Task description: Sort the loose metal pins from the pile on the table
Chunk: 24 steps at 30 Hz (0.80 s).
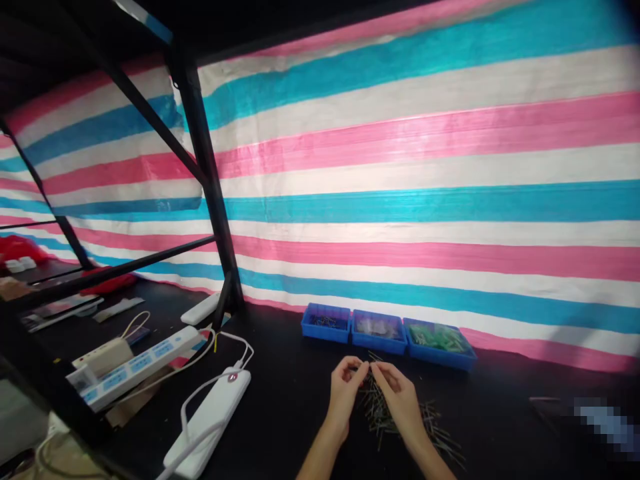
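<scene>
Thin rods (pixel 376 412) partly hidden behind right hand (pixel 401 393), its forearm (pixel 429 457) cut off below

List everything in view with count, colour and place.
Sheet: one, pink, blue and white, rear
Frame: one, black, left
Table: one, black, foreground
Bins: three, blue, table's far side
Bits: uncounted, dark left, pale middle, green right, in the bins
Rods: many, dull brownish-grey, piled before the bins
Strips: two, white, left
Cables: several, white, around the strips
Bar: one, white, by the frame
Block: one, beige, beside the rear strip
Clutter: uncounted, mixed, far left, unclear
Blurred patch: one, bluish, right edge
Left grip: one, bare, beside the rods
Right grip: one, bare, over the rods
</scene>
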Motion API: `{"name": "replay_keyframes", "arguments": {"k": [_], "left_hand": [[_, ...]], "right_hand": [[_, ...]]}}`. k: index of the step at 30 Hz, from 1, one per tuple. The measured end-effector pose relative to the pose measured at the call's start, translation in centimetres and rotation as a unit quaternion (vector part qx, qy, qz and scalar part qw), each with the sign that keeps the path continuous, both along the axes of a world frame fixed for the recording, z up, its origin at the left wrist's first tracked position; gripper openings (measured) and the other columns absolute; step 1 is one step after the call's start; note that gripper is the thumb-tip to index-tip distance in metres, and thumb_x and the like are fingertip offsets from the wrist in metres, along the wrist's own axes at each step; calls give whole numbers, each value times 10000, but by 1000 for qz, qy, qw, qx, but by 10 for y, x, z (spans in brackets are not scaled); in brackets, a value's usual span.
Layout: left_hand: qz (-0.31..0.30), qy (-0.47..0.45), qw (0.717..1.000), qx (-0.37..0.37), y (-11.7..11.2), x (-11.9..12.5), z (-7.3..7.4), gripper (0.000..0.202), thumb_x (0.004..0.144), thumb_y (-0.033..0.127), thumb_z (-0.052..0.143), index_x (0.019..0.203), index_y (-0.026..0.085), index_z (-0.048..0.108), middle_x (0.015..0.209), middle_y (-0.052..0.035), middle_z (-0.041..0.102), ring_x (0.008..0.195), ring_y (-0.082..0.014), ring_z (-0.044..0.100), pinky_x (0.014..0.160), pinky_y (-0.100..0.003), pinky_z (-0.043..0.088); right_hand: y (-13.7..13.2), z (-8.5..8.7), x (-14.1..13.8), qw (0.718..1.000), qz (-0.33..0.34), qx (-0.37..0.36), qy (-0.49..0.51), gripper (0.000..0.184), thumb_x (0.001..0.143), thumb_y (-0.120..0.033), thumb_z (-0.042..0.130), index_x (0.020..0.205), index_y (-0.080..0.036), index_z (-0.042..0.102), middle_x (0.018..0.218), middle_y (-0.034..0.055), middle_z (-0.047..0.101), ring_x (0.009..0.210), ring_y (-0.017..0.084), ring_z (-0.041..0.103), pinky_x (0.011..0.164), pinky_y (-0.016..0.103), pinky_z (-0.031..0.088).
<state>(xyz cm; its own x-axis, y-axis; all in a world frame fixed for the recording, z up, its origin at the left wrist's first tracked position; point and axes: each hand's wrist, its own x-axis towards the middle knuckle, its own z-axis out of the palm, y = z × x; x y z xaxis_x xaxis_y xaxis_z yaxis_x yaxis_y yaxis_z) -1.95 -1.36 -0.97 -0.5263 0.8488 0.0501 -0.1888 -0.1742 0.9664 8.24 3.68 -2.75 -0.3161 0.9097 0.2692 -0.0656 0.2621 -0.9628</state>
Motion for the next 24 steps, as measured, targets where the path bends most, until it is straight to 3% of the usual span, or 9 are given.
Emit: {"name": "replay_keyframes", "arguments": {"k": [4, 7, 11, 14, 19, 24], "left_hand": [[40, 33, 999, 4, 3, -4, -4, 350, 595, 419, 719, 786, 141, 624, 706, -1, 530, 511, -71, 432, 507, -211, 373], [129, 63, 990, 9, 2, -17, -4, 457, 623, 424, 702, 987, 178, 574, 805, 2, 512, 530, -66, 426, 540, -214, 385], [223, 42, 974, -2, 0, -38, -5, 444, 691, 493, 608, 1003, 185, 539, 787, -2, 514, 546, -93, 469, 535, -229, 399], [231, 28, 973, -5, 0, -48, -8, 418, 719, 507, 554, 979, 180, 544, 770, -8, 516, 547, -99, 468, 509, -227, 382], [208, 18, 978, -12, 2, -50, -13, 361, 719, 429, 561, 975, 174, 555, 785, -15, 526, 541, -91, 459, 471, -214, 339], [194, 19, 981, -10, 2, -47, -11, 348, 726, 414, 535, 976, 172, 533, 795, -9, 521, 543, -82, 450, 463, -206, 322]], "right_hand": [[7, -2, -9, 998, -17, -44, 38, 301, 671, -427, 661, 783, -148, 679, 774, 74, 687, 739, 227, 634, 692, 310, 507], [14, -2, -17, 999, -11, -35, 27, 292, 641, -428, 677, 724, -148, 694, 724, 73, 698, 694, 228, 641, 659, 314, 510], [29, 5, -34, 999, 36, -18, -19, 274, 647, -395, 661, 714, -134, 708, 605, 76, 687, 591, 225, 642, 569, 319, 506], [44, 17, -54, 998, 54, 2, -24, 269, 669, -370, 632, 754, -128, 712, 629, 87, 700, 564, 214, 643, 580, 336, 514], [63, 38, -74, 996, 79, 18, -24, 348, 679, -375, 623, 942, -158, 692, 860, 88, 721, 710, 200, 664, 683, 337, 526], [60, 32, -39, 996, 45, 39, -68, 287, 666, -330, 625, 872, -148, 709, 763, 67, 707, 571, 157, 597, 610, 318, 490]]}}
